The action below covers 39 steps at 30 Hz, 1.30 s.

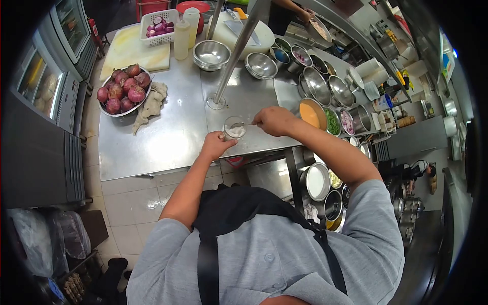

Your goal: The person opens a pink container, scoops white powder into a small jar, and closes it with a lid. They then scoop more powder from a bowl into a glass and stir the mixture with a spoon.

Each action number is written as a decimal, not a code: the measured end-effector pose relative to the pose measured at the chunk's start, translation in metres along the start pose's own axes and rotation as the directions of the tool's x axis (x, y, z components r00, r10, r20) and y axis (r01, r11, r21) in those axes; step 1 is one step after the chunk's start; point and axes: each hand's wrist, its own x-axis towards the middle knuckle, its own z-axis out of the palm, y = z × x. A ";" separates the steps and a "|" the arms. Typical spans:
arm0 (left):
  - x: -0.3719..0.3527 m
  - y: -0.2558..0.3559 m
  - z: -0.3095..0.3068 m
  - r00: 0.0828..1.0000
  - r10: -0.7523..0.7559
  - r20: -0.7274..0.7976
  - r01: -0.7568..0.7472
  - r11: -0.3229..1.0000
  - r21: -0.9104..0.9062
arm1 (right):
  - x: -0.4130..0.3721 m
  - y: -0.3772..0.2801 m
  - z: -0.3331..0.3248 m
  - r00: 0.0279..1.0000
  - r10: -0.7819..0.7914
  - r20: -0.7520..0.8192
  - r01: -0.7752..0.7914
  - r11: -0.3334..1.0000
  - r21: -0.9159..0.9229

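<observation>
My left hand [217, 145] is closed around the side of a small clear glass bowl [235, 121] at the front of the steel table. Something white [236, 132] lies in the bowl. In my right hand [274, 121], pinched between the fingers, is the handle of a spoon [248, 124]; its other end reaches into the bowl. The bowl of the spoon is hard to make out against the white contents. Just right of my right hand stands a steel container of orange liquid [311, 113].
Left on the steel table [178, 122] are a bowl of red onions [124, 90], a cloth [152, 104] and a cutting board [134, 51]. A metal post [236, 56] rises behind the glass bowl. Stacked steel bowls [211, 53] stand farther back. Another person's hand [304, 16] holds a pan.
</observation>
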 end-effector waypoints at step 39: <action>0.006 -0.012 0.009 0.993 0.114 0.020 -0.114 0.993 0.027 | -0.004 -0.018 0.015 0.997 -0.075 0.005 0.074 0.970 -0.233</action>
